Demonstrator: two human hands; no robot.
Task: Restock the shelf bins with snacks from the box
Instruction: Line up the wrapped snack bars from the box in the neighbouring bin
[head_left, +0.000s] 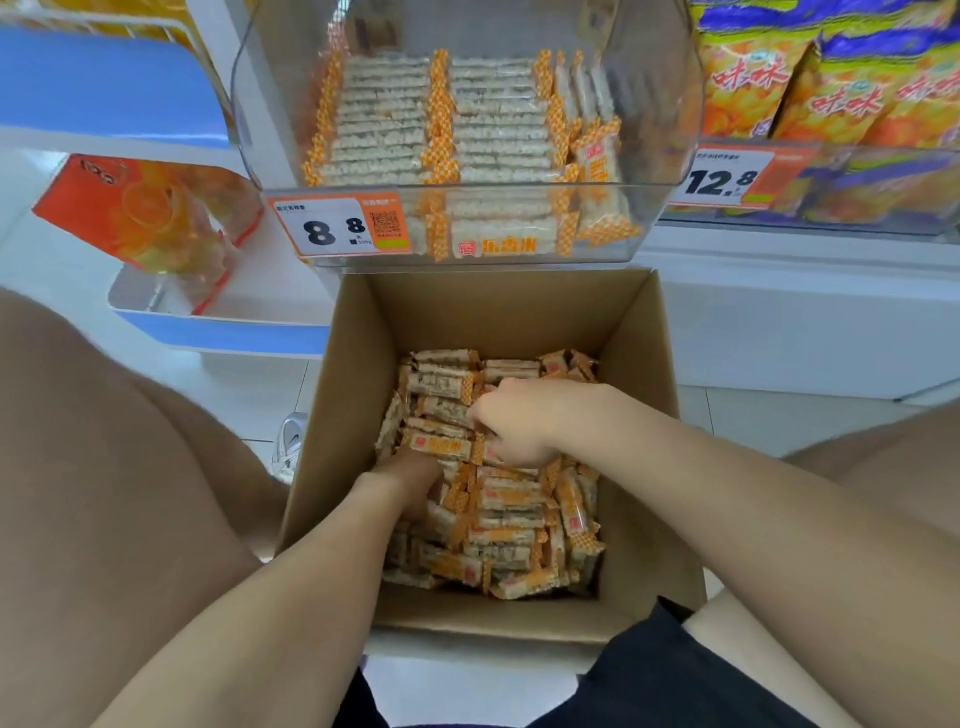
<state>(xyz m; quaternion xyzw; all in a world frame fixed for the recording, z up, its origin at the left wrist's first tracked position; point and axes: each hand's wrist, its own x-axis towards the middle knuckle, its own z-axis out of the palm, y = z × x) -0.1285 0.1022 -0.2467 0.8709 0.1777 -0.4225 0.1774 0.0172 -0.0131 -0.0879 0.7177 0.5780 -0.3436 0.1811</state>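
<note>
An open cardboard box (639, 364) stands on the floor between my knees, its bottom covered with orange-and-clear wrapped snack bars (514, 525). Both my hands are down inside it. My left hand (410, 480) is dug into the pile under a small stack of bars (439, 415), its fingers hidden. My right hand (519, 421) curls round the right side of that same stack. Above the box, a clear shelf bin (467, 228) holds neat rows of the same bars.
A price tag reading 8.8 (340, 226) sticks on the bin's front. Orange chip bags (831, 88) fill the shelf at right above a 12.8 tag (727, 179). An orange jelly bag (150, 213) lies in a blue-edged tray at left.
</note>
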